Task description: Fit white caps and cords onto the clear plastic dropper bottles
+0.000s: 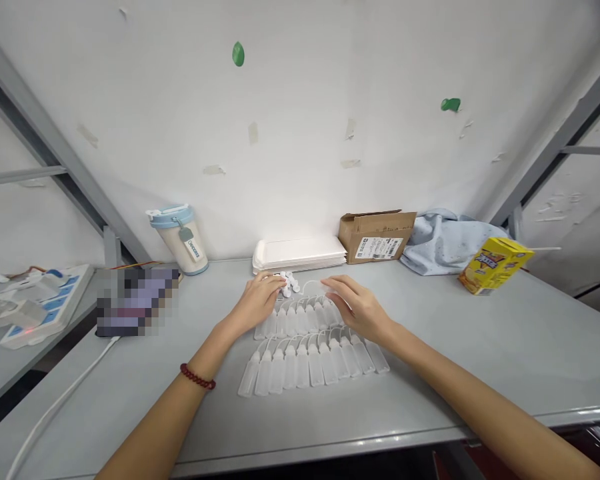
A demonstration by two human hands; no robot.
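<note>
On a grey table [480, 347], two rows of translucent tube-tipped bottles [303, 368] lie at six o'clock. The right hand [363, 308], near five, pinches another bottle [331, 292], mostly hidden; the left hand [257, 297], past seven, touches white caps [289, 283], its grip impossible to tell.

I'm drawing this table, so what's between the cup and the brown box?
A flat white stack lies between the cup and the brown box in the head view.

Open to pass between the forearms [173, 413], in front of the small bottles [303, 368]; open also across the table [460, 327] from the right hand [356, 308] to the yellow carton [493, 267]; blocked at the back by the cup [183, 247], white stack [300, 252], cardboard box [377, 240] and crumpled cloth [443, 240] before the wall [290, 133].
</note>
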